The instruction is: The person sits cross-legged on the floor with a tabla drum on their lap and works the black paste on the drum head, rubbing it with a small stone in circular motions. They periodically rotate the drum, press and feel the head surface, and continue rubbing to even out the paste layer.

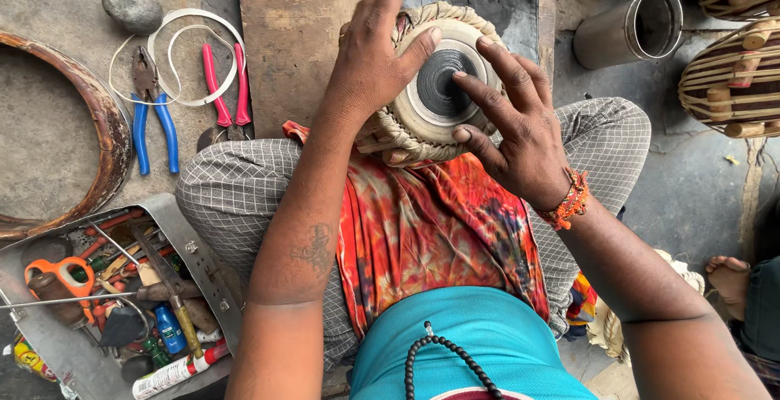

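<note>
A small hand drum (pixel 422 115) with a pale skin, a black centre spot and a braided rim rests in my lap on a red and orange cloth (pixel 439 221). My left hand (pixel 374 50) lies over the drum's left rim, thumb on the skin, fingers spread past the far edge. My right hand (pixel 512 123) rests on the right side, with fingertips touching the black spot and the pale ring. An orange thread band circles my right wrist.
Blue-handled pliers (pixel 150 115), red-handled pliers (pixel 227 91), a white strap loop and a stone (pixel 132 6) lie at the upper left. A metal tool tray (pixel 114 294) sits at lower left. A steel tumbler (pixel 634 26) and strapped drums (pixel 731 75) stand at the right. Another person's foot (pixel 729 278) shows at far right.
</note>
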